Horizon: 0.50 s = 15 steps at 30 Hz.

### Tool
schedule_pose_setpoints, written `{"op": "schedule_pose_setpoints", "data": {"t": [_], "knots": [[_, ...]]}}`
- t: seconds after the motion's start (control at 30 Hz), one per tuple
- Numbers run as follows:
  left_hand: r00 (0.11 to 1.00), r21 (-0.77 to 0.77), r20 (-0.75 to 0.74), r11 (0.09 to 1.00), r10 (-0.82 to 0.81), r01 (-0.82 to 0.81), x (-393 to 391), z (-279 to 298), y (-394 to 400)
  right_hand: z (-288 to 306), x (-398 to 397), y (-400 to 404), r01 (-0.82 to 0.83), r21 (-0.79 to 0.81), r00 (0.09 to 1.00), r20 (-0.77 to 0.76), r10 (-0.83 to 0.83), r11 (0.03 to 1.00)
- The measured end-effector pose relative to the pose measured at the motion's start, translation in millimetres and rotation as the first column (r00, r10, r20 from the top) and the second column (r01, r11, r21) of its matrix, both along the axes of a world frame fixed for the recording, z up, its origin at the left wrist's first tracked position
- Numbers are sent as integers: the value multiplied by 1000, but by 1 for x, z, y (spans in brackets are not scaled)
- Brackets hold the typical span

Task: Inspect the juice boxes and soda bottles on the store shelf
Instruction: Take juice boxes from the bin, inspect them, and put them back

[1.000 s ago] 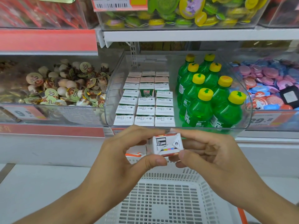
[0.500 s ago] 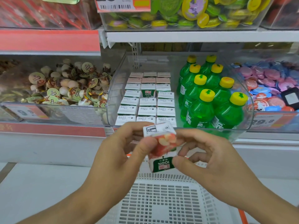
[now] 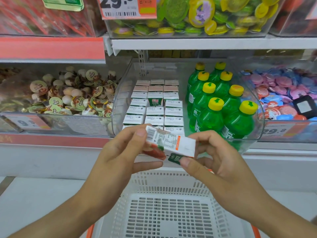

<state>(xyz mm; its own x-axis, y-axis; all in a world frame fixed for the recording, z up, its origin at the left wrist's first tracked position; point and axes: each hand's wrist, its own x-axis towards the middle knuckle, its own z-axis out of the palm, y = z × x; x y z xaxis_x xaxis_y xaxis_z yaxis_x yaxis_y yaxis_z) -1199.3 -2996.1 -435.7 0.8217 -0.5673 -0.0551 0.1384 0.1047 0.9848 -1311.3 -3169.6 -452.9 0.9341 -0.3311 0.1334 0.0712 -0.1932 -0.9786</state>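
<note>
Both hands pinch one small white-and-red cardboard juice box (image 3: pixel 169 145), tilted above the white plastic basket (image 3: pixel 171 210), just before the shelf's front edge: left hand (image 3: pixel 123 157) at its top, right hand (image 3: pixel 211 160) at its base. Fingertip holds look thin; another turn could drop it.

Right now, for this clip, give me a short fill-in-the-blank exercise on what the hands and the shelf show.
1. Both hands, the left hand and the right hand, hold one small ____ above the white basket.
2. The green soda bottles in the clear bin have ____ caps.
3. The rows of juice boxes stand to the ____ of the bottles.
4. The basket has ____ handles.

Missing words: juice box; yellow; left; orange
</note>
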Motion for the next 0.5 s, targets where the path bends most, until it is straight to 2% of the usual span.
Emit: {"op": "schedule_pose_setpoints", "data": {"t": [0.07,0.13,0.2,0.27,0.33,0.4,0.43,0.5], "knots": [[1000,-2,-20,1000,5,-5,1,2,0,-1,1,0,38,-99,997,73,-31,994],[986,-90,-164,996,-15,0,0,2,-1,-3,2,3,57,-126,992,122,-41,990],[955,-177,-294,984,-38,-15,0,1,-1,-4,5,9,-4,-25,987,161,8,1000],[966,-171,-257,985,-38,-7,3,2,-1,-2,9,15,-70,84,980,191,53,994],[998,-59,-45,998,-32,29,7,3,1,3,17,18,-20,78,969,249,0,997],[955,129,296,992,-32,-7,16,1,4,12,30,15,82,18,941,328,-83,996],[888,214,458,975,-43,-63,23,-1,5,17,38,12,126,-23,928,356,-110,992],[687,379,709,907,-158,-183,36,-8,5,29,58,5,213,-143,916,374,-146,967]]}}
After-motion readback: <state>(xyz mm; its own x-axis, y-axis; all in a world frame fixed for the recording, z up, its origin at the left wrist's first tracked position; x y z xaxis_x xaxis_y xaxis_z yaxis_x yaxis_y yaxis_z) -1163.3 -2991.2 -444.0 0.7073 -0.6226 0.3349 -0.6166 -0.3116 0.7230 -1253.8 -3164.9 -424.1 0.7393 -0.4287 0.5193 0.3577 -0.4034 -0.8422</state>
